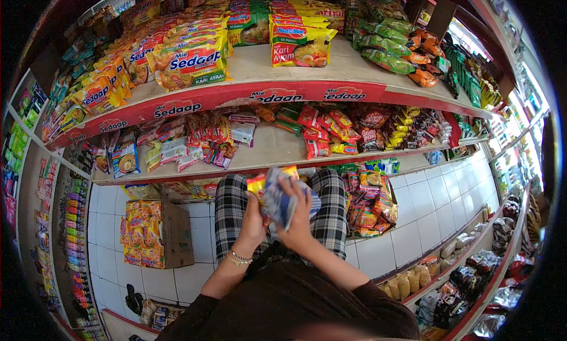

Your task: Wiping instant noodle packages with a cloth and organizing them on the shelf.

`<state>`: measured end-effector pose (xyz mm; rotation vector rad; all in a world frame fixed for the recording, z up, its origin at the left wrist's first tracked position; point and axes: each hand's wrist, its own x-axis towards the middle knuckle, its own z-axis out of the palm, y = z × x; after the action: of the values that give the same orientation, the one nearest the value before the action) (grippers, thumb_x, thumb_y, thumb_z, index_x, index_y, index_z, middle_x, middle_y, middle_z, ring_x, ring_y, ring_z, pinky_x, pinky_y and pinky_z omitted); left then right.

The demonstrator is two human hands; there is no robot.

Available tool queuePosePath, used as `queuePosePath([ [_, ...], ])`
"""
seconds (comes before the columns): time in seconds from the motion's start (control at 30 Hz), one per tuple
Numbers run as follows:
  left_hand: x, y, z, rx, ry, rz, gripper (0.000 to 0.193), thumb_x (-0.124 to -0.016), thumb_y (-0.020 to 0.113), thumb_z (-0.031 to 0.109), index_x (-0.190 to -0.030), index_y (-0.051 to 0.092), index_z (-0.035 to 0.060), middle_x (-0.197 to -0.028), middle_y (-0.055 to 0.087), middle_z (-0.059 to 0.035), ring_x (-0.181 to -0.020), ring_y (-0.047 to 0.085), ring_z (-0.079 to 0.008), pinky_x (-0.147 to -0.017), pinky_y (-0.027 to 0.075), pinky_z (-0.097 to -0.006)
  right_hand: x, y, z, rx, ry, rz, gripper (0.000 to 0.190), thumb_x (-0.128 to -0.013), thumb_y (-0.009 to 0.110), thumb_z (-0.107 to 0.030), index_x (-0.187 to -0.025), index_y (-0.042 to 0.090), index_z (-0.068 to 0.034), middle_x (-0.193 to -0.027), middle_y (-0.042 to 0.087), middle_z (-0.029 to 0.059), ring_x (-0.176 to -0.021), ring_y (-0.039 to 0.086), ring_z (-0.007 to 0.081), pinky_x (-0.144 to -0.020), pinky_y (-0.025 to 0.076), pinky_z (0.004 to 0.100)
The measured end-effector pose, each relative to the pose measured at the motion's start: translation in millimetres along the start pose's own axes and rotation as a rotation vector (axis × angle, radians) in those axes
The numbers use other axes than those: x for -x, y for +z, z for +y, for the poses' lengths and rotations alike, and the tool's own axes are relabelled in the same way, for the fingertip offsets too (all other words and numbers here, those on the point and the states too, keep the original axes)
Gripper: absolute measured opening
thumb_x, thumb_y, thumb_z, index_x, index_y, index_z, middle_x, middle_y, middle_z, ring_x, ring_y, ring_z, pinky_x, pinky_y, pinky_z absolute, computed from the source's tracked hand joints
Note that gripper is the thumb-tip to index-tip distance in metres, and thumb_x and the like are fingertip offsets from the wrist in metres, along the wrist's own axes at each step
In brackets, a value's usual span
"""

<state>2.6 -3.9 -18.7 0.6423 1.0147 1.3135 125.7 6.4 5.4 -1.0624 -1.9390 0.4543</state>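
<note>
Above my lap, between plaid-trousered knees [328,199], both hands are close together. My left hand [251,221] grips a yellow and red packet [255,185], seemingly instant noodles, by its near side. A grey and blue cloth [278,199] with a striped part is in my right hand [297,219], pressed over the packet's face. Cloth and fingers hide most of that packet. Just beyond the hands runs the middle shelf [277,146], with small red seasoning or noodle packets [316,148] to the right and pale sachets [175,150] to the left.
Yellow noodle packets [186,66] stand in rows on the upper shelf [248,71]. A cardboard box [178,234] with orange packets sits on the tiled floor [199,279] at left. At right is an open carton of mixed packets [370,199]. Low shelving [443,279] runs behind on the right.
</note>
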Motion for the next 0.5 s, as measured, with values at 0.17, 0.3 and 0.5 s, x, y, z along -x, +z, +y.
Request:
queuePosePath([
  [0.17,2,3,12,0.365,-0.085,-0.221,0.081,-0.086,0.015,0.069,-0.135,0.034,0.0075,-0.129,0.048,-0.0101,-0.114,0.051,-0.0221,-0.095,0.044,-0.0322,15,3,-6,0.066,-0.123,-0.109,0.064,-0.063,0.062,-0.015,-0.126,0.052,-0.013,-0.141,0.036,0.0084,-0.134,0.025,0.0332,-0.106,0.009,0.0549],
  [0.3,10,14,-4,0.210,0.033,-0.151,0.079,-0.087,0.020,0.067,-0.142,0.022,0.0103,-0.142,0.033,-0.0095,-0.130,0.033,-0.0232,-0.108,0.027,-0.0388,-16,-7,-11,0.126,-0.119,-0.050,0.062,-0.062,0.060,-0.013,-0.124,0.054,-0.012,-0.139,0.039,0.0085,-0.133,0.026,0.0330,-0.105,0.011,0.0546],
  [0.5,8,-5,7,0.526,0.118,-0.438,0.074,-0.090,0.018,0.063,-0.138,0.030,0.0081,-0.133,0.044,-0.0133,-0.119,0.047,-0.0242,-0.100,0.040,-0.0356,6,-7,-13,0.154,-0.242,-0.188,0.057,-0.068,0.061,-0.020,-0.124,0.054,-0.013,-0.142,0.038,0.0056,-0.135,0.027,0.0294,-0.105,0.007,0.0579],
])
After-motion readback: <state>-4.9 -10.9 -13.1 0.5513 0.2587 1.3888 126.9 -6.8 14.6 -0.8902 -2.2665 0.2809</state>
